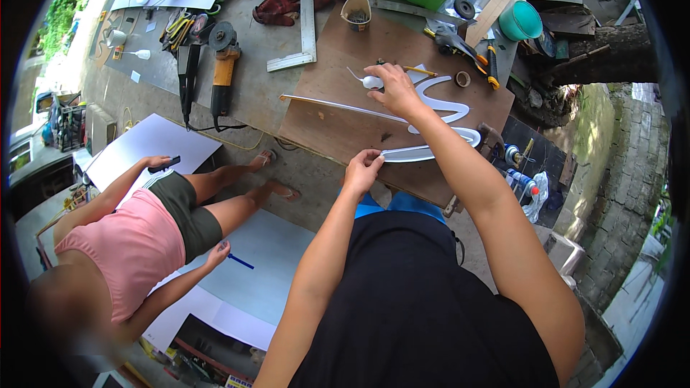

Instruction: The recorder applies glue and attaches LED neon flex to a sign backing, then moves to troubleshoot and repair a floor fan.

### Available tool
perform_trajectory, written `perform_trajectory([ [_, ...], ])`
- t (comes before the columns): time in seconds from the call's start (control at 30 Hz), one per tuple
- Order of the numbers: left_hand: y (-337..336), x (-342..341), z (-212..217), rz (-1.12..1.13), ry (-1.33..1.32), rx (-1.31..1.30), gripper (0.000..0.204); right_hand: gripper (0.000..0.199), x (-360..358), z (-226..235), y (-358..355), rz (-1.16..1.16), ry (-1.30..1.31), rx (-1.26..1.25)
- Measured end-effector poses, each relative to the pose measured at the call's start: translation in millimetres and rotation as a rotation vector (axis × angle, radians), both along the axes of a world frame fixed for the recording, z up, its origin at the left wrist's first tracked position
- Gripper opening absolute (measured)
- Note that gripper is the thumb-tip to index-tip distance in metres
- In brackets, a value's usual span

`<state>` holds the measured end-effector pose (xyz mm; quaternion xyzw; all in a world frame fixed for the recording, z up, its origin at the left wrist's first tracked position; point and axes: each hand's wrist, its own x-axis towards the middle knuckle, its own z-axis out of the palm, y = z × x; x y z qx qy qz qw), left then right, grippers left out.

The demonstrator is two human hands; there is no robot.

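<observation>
Left hand (364,167): thumb and fingers pinched on the left end of a white looped strip (424,153), which lies near the front edge of the brown board (334,126). Right hand (395,90): fingertips at a small white bottle (371,82) with a thin spout, above the board; cannot tell whether they close on it. Between the hands, a long thin rod (338,108) lies slantwise. Just right of the rod: white wavy piece (453,108), apart from the tape roll (462,79). Paper cup (356,14) stands toward the far side. Metal square (308,29) and angle grinder (223,65) lie to the left, on the grey tabletop.
</observation>
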<state>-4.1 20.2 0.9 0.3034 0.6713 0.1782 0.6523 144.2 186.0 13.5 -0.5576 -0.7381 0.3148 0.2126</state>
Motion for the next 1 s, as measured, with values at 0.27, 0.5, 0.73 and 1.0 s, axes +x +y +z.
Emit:
perform_trajectory([
  [0.27,-1.0,-0.8,-1.9,-0.037,0.005,0.012,0.028,0.033,-9.4,2.0,2.4,-0.036,-0.067,-0.044],
  [0.5,-2.3,-1.3,-3.0,0.000,0.035,0.033,0.029,0.029,-28.6,19.7,5.9,-0.060,0.386,-0.414],
  [0.73,-4.4,-3.0,-7.4,-0.007,0.048,0.006,0.033,0.033,-33.2,20.0,11.7,-0.025,0.538,-0.455],
  [1.0,-2.1,-2.3,-3.1,-0.018,0.072,-0.002,0.033,0.034,-27.7,6.1,9.2,-0.013,0.208,-0.229],
])
